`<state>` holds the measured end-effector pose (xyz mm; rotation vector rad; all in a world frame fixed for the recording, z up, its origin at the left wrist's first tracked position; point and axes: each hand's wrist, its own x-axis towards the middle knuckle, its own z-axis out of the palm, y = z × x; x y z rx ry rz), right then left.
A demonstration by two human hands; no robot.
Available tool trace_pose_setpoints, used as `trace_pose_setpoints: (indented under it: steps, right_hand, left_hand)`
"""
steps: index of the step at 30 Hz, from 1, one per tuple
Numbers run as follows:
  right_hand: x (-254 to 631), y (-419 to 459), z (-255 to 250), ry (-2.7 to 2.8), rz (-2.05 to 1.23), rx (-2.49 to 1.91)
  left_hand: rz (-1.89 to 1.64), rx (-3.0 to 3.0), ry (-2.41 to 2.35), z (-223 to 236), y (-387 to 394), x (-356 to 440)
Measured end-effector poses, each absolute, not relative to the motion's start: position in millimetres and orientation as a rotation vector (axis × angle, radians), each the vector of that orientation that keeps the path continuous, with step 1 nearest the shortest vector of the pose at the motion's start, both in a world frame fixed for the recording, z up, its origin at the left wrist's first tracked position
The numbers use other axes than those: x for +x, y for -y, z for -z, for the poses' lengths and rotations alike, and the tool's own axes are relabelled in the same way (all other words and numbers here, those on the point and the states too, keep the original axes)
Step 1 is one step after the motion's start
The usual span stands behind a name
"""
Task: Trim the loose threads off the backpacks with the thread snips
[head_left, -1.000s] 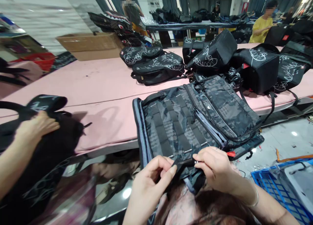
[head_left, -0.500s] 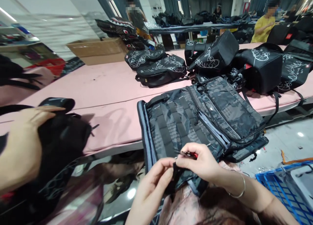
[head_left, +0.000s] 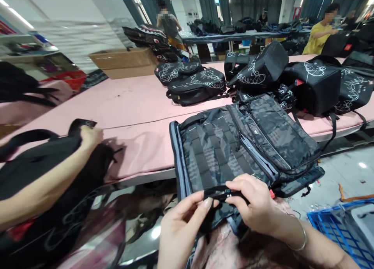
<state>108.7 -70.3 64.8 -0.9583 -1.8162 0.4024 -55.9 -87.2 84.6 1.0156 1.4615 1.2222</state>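
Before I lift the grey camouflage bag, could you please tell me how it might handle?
The camouflage bag would probably flex, as its fabric looks creased and soft. Its blue-edged opening may gape, since its sides stand apart. The near end could droop, as it overhangs the pink table.

The backpack [head_left: 222, 144] is black-and-grey camouflage with blue-grey edging. Under it, the table [head_left: 140, 101] is pink; behind it, the bags [head_left: 201, 84] are black with white scribbles. Right of it, the basket [head_left: 324, 211] is blue; left, blurred cloth [head_left: 112, 238] seems purplish.
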Motion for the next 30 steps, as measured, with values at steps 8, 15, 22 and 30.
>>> trace_pose_setpoints:
  steps: [8, 15, 22, 30]
  right_hand:
    - [108.6, 67.2, -65.8, 1.829, -0.383, -0.989]
    - [109.9, 70.5, -67.0, 1.854, -0.403, -1.002]
    - [139.4, 72.0, -71.5, 1.397, -0.674, -1.158]
    - [168.5, 89.7, -50.5, 1.260, -0.710, -1.370]
  left_hand:
    - [-1.182, 1.156, -1.486, -81.4, 90.6, -56.3]
    - [-1.169, 1.182, -1.488, -79.2, 90.3, -55.8]
    - [-1.519, 1.671, -1.551, -66.5, 94.0, -63.9]
    - [-1.072, 2.736, -1.184, -70.7, 90.6, -48.6]
